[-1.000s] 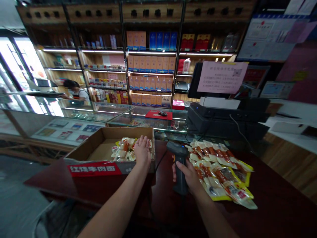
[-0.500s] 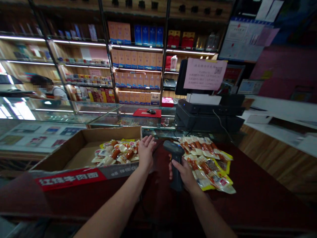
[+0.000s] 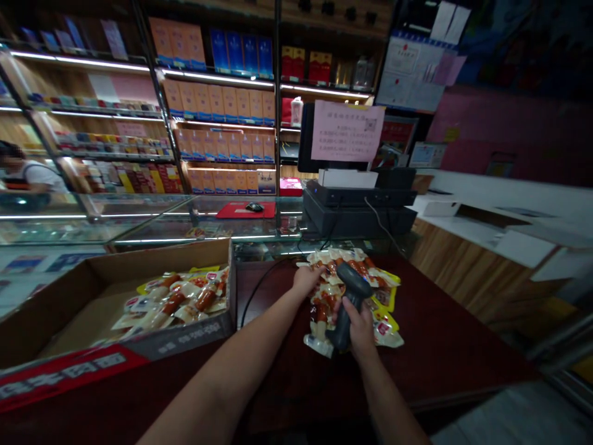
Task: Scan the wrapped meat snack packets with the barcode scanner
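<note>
Overall, shelving (image 3: 277, 99): at eleven o'clock from the wearer, beyond the glass counter (image 3: 152, 224), stacked with boxed goods.
Table (image 3: 445, 340): dark red, from nine round to two o'clock; its top bears everything within arm's reach.
Cardboard box (image 3: 204, 327): at ten o'clock, open-topped, probably set there so the left arm can dip into it easily.
Boxed packets (image 3: 178, 300): clear-wrapped food, heaped toward the box's three o'clock end.
Table packets (image 3: 319, 312): at half past twelve, flat and overlapping, apart from the box; the separate spot seems meant to keep the two lots distinct.
Scanner (image 3: 343, 327): at half past twelve, above the table packets, upheld by its handle, presumably to keep its head free.
Right hand (image 3: 364, 327): at one o'clock, fingers wrapped round the scanner's handle.
Left hand (image 3: 306, 281): at twelve, near the scanner but apart from the right hand, fingers at the far-left table packets; whether they pinch one I cannot tell.
</note>
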